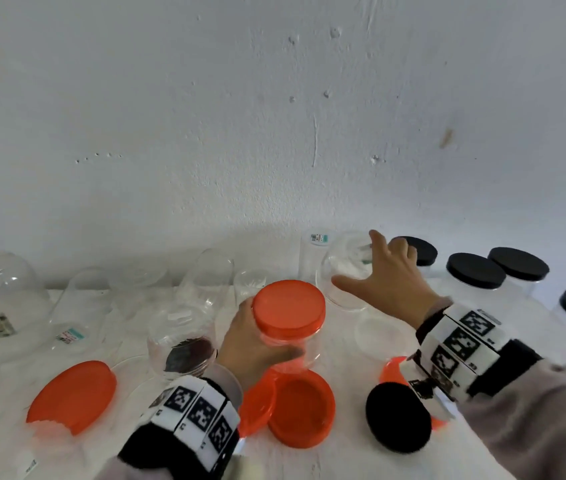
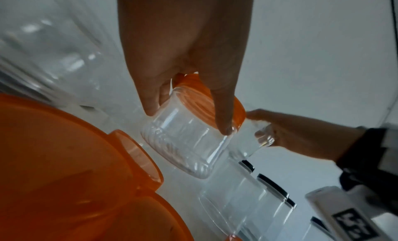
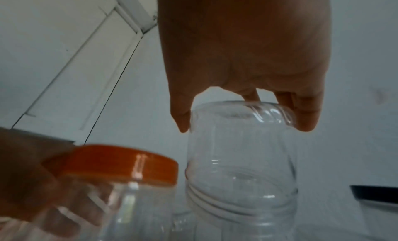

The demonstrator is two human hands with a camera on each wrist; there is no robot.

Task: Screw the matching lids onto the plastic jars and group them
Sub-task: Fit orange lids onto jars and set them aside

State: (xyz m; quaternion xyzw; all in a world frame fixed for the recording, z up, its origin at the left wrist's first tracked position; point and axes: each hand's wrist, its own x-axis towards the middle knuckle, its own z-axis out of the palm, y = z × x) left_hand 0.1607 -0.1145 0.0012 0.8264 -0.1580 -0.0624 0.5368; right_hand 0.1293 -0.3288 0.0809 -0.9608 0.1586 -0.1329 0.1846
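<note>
My left hand (image 1: 267, 332) grips a clear jar (image 1: 292, 351) with an orange lid (image 1: 288, 310) on it, held just above the table's middle. The left wrist view shows the thumb and fingers (image 2: 225, 125) curled round that jar (image 2: 185, 142). My right hand (image 1: 361, 265) reaches to the back, spread over an upturned clear jar (image 1: 340, 271). In the right wrist view its thumb and fingers (image 3: 305, 120) straddle the jar's raised bottom (image 3: 241, 142). Loose orange lids lie at the left (image 1: 73, 396) and under my left wrist (image 1: 304, 408).
Several jars with black lids (image 1: 475, 271) stand grouped at the back right. A loose black lid (image 1: 397, 415) and a clear lid (image 1: 380, 332) lie near my right wrist. Upturned clear jars (image 1: 84, 296) line the back left, close to the white wall.
</note>
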